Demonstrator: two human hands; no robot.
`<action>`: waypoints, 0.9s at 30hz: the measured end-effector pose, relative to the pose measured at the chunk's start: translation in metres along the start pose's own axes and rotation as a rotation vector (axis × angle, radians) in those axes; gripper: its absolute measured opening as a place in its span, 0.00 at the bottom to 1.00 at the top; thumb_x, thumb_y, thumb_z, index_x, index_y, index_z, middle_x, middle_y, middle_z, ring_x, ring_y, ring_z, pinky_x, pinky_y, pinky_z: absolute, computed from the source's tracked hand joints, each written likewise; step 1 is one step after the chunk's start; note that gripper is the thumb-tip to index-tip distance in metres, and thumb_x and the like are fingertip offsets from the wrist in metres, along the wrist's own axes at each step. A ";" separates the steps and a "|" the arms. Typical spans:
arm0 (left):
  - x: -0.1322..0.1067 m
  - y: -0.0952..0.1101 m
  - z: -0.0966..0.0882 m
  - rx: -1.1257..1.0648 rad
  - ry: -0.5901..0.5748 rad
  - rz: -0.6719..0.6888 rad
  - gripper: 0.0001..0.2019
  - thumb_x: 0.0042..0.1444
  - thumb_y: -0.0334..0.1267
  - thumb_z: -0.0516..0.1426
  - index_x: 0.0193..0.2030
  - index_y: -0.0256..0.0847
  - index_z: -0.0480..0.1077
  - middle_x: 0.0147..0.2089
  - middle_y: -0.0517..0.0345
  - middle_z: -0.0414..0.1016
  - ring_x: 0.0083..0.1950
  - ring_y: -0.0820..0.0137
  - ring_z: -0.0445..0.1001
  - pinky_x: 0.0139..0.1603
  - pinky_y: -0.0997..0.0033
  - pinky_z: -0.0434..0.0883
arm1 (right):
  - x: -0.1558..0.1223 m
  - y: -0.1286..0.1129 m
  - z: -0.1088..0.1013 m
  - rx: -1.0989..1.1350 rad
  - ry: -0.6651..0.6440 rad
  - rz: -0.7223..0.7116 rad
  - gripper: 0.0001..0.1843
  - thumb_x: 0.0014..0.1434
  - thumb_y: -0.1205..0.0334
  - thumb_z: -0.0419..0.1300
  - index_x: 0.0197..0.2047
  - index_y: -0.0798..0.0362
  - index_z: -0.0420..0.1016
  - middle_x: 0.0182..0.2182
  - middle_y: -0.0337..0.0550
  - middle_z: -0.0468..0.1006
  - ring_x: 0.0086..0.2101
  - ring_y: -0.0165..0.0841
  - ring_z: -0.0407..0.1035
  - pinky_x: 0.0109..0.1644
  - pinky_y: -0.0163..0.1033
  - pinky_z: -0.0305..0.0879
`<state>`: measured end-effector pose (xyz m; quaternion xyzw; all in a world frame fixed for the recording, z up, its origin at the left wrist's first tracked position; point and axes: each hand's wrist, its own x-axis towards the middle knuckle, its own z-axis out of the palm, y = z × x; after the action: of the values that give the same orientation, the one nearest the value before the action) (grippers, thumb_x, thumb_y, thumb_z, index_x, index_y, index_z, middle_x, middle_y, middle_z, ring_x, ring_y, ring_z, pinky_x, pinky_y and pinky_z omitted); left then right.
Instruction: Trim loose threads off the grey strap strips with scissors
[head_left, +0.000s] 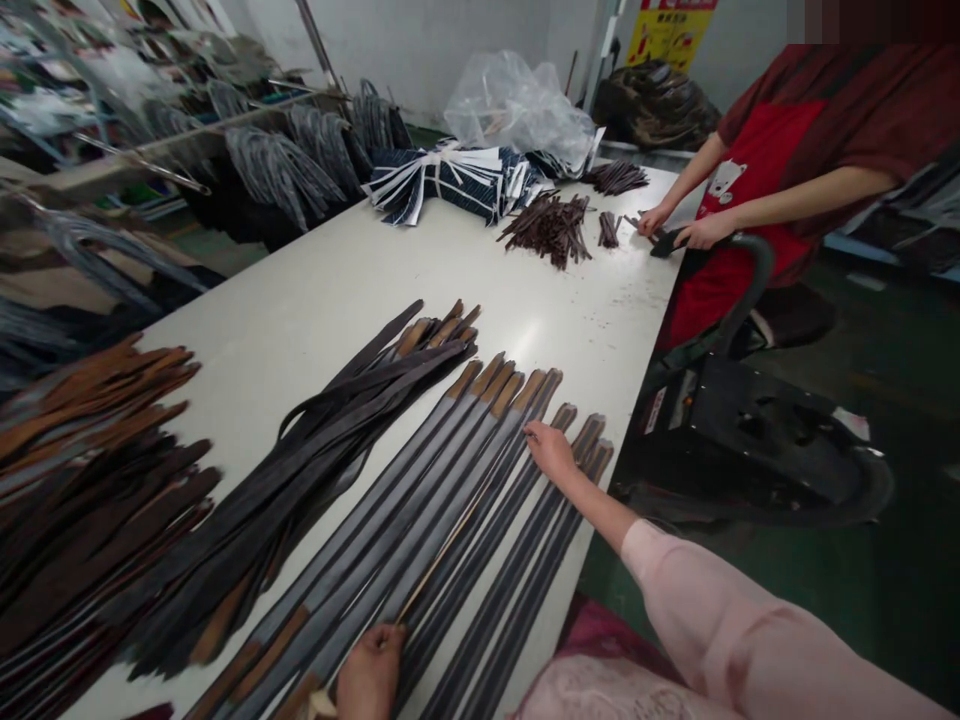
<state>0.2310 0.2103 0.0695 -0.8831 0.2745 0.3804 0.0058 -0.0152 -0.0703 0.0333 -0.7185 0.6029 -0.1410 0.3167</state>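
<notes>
Long grey and dark straps (442,470) with brown ends lie side by side in a slanting row on the white table. My right hand (553,452), fingers pinched, grips one strap near its far end. Lower down, my left hand (371,668) is closed on the same part of the row, apparently around the near stretch of that strap. Between the hands runs a thin tan line (457,530), either an edge or a narrow strip; I cannot tell which. My left fingertips are partly hidden. Left of the row lies a loose heap of dark straps (322,470).
Brown and dark red strap bundles (97,500) cover the table's left side. Further back lie a tied striped fabric bundle (457,185) and a pile of short brown strips (551,228). A co-worker in a red apron (757,190) handles pieces at the right edge, near a black stool (757,430).
</notes>
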 end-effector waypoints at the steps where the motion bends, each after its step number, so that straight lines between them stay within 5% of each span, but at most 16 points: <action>1: -0.002 -0.001 0.000 -0.009 -0.001 0.007 0.15 0.49 0.47 0.49 0.22 0.43 0.69 0.16 0.60 0.69 0.28 0.64 0.72 0.30 0.71 0.63 | -0.004 0.000 0.003 -0.030 -0.009 -0.020 0.13 0.52 0.70 0.53 0.40 0.50 0.73 0.46 0.41 0.72 0.45 0.33 0.66 0.49 0.35 0.58; 12: -0.023 -0.055 -0.006 -0.016 0.093 0.365 0.13 0.49 0.45 0.51 0.31 0.42 0.74 0.34 0.58 0.76 0.38 0.67 0.73 0.41 0.71 0.67 | -0.033 -0.015 0.027 -0.248 0.007 0.034 0.26 0.51 0.49 0.57 0.51 0.52 0.63 0.60 0.46 0.53 0.49 0.39 0.62 0.48 0.42 0.61; 21: -0.044 -0.095 -0.006 0.385 0.229 0.409 0.15 0.51 0.41 0.48 0.36 0.40 0.75 0.38 0.51 0.76 0.43 0.62 0.71 0.46 0.64 0.65 | -0.037 -0.018 0.039 -0.303 0.012 0.070 0.35 0.47 0.43 0.57 0.54 0.54 0.59 0.61 0.50 0.48 0.50 0.43 0.61 0.49 0.45 0.61; 27: -0.046 -0.140 -0.006 0.423 0.268 0.203 0.13 0.49 0.38 0.49 0.33 0.45 0.75 0.40 0.55 0.76 0.48 0.62 0.70 0.46 0.62 0.63 | -0.042 -0.020 0.043 -0.337 0.024 0.067 0.39 0.46 0.41 0.57 0.56 0.55 0.56 0.61 0.52 0.46 0.50 0.44 0.61 0.48 0.45 0.61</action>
<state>0.2784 0.3500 0.0769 -0.8727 0.4333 0.1929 0.1155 0.0154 -0.0163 0.0209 -0.7393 0.6453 -0.0360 0.1889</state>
